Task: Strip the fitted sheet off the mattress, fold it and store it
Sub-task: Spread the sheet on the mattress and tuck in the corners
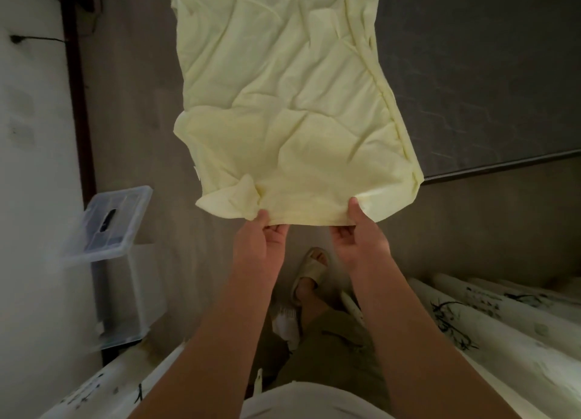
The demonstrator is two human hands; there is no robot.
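Note:
The pale yellow fitted sheet point(283, 104) is folded into a long strip that stretches away from me, partly over the floor and partly over the dark grey mattress point(478, 72) at the right. Its gathered elastic edge runs down the right side. My left hand point(264, 242) pinches the near edge towards the left, beside a bunched corner. My right hand point(361, 233) pinches the same near edge towards the right. Both hands hold the edge lifted in front of me.
A clear plastic storage box with a lid point(110, 223) stands at the left by the white wall point(28, 198). White rolled bundles with black marks point(503, 318) lie at the lower right and lower left. My foot in a beige slipper point(311, 274) stands on the grey floor point(141, 104).

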